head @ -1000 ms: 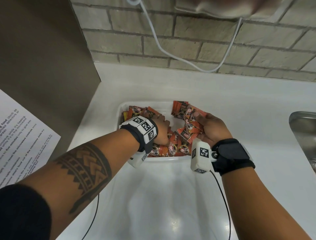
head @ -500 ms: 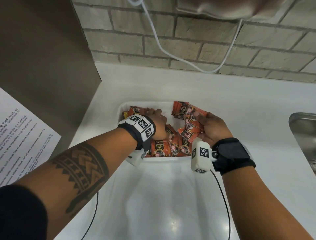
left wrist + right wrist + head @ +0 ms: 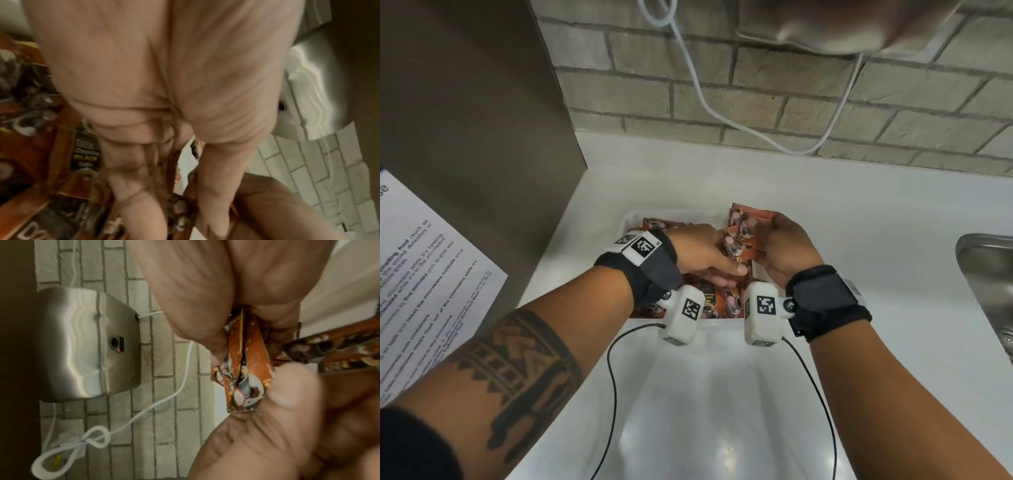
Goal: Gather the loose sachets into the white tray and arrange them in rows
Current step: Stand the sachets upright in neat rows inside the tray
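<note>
Hands, two, gripping sachets (image 3: pixel 739 236), one white tray (image 3: pixel 631 219)

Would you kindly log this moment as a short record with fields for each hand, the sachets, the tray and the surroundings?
left hand: reaching across the tray, fingers on the sachets the right hand holds
right hand: gripping a bunch of sachets over the tray's right side
other sachets: lying in the tray, not yet in neat rows
white tray: on the white counter
surroundings: brick wall, white cable, steel sink at right, printed notice at left
</note>
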The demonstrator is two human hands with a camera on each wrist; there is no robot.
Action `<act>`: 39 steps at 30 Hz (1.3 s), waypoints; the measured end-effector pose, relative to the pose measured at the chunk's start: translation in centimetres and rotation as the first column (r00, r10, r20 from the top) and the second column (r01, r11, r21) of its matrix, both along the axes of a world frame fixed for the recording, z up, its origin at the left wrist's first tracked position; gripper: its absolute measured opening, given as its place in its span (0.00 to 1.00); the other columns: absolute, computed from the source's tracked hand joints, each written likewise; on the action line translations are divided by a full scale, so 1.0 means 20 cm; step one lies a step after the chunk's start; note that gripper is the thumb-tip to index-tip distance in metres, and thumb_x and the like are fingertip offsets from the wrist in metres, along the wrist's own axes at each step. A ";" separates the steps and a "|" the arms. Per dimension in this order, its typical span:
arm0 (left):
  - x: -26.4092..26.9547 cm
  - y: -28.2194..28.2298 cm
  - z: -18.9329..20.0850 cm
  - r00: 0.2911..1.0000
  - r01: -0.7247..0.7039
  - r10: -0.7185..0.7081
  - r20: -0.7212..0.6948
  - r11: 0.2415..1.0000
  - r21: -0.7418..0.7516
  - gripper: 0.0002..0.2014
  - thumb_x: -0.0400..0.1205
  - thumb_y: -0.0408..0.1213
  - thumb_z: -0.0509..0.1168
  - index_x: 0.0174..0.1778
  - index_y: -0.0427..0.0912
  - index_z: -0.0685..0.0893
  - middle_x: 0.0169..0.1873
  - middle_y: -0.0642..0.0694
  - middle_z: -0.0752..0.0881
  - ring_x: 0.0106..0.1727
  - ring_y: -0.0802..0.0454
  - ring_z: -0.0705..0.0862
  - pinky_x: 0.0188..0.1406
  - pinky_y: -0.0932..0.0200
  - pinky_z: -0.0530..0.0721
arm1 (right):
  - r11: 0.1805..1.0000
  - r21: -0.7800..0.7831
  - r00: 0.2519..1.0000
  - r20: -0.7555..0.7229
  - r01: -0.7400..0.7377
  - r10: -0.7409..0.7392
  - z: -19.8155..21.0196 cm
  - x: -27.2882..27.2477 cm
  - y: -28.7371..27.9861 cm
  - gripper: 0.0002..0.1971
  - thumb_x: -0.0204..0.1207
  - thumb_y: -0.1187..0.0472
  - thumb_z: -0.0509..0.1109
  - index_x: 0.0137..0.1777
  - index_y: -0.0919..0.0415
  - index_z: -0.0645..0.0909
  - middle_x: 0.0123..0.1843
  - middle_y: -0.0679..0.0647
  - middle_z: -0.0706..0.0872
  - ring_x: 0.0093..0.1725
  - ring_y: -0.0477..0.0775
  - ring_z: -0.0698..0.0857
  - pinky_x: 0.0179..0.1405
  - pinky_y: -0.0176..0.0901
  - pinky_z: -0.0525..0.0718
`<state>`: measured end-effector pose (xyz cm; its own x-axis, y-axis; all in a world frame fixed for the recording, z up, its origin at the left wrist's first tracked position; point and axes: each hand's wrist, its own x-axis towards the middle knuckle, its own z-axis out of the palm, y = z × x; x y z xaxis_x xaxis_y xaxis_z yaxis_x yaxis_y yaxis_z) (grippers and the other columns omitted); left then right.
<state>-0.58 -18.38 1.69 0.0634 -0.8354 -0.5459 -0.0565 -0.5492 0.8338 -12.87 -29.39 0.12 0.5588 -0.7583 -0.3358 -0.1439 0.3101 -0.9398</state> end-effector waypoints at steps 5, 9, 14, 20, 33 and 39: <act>0.05 0.03 -0.07 0.977 -0.210 0.207 -0.044 0.975 -0.074 0.08 0.84 0.33 0.71 0.53 0.32 0.86 0.43 0.37 0.91 0.39 0.51 0.91 0.36 0.65 0.90 | 1.000 -0.008 1.000 0.000 -0.009 0.009 -0.02 0.01 0.04 0.05 0.84 0.67 0.68 0.57 0.63 0.83 0.54 0.61 0.91 0.50 0.62 0.91 0.55 0.62 0.90; 0.07 0.07 -0.07 0.925 -0.376 0.364 -0.110 0.920 -0.111 0.13 0.81 0.29 0.73 0.58 0.26 0.84 0.40 0.39 0.91 0.36 0.53 0.92 0.33 0.67 0.88 | 0.994 -0.003 0.994 0.014 -0.110 0.110 -0.01 -0.01 0.04 0.07 0.84 0.64 0.70 0.60 0.62 0.82 0.53 0.57 0.92 0.46 0.54 0.92 0.39 0.44 0.89; 0.12 0.09 0.01 0.935 -0.290 0.261 -0.242 0.953 -0.092 0.23 0.76 0.43 0.76 0.65 0.40 0.82 0.51 0.42 0.91 0.49 0.49 0.92 0.44 0.57 0.90 | 0.964 -0.126 0.970 -0.106 -0.233 0.221 0.05 -0.02 0.00 0.08 0.82 0.59 0.73 0.57 0.61 0.83 0.45 0.53 0.92 0.38 0.48 0.90 0.31 0.36 0.85; 0.12 0.05 0.10 0.989 -0.119 0.110 -0.094 0.988 -0.095 0.15 0.79 0.32 0.76 0.61 0.34 0.86 0.50 0.40 0.91 0.53 0.46 0.90 0.47 0.52 0.92 | 0.697 -0.352 0.773 -0.406 -0.624 0.487 0.22 0.05 -0.02 0.11 0.81 0.49 0.72 0.59 0.52 0.83 0.52 0.46 0.91 0.51 0.48 0.89 0.47 0.39 0.85; 0.25 0.16 0.07 0.837 -0.430 0.388 -0.385 0.902 -0.026 0.21 0.86 0.22 0.59 0.73 0.44 0.83 0.41 0.41 0.83 0.39 0.44 0.84 0.35 0.52 0.89 | 0.558 -0.284 0.428 -0.892 -0.780 0.144 0.02 0.13 -0.02 0.10 0.85 0.63 0.60 0.50 0.64 0.83 0.53 0.58 0.86 0.44 0.54 0.82 0.40 0.40 0.78; 0.27 0.21 0.04 0.807 -0.470 0.403 -0.433 0.881 -0.057 0.20 0.87 0.35 0.65 0.77 0.51 0.78 0.37 0.44 0.81 0.35 0.46 0.78 0.35 0.54 0.81 | 0.510 -0.232 0.343 -0.930 -0.828 0.134 -0.12 0.14 0.02 0.11 0.86 0.62 0.62 0.65 0.59 0.80 0.63 0.57 0.85 0.58 0.58 0.84 0.55 0.44 0.81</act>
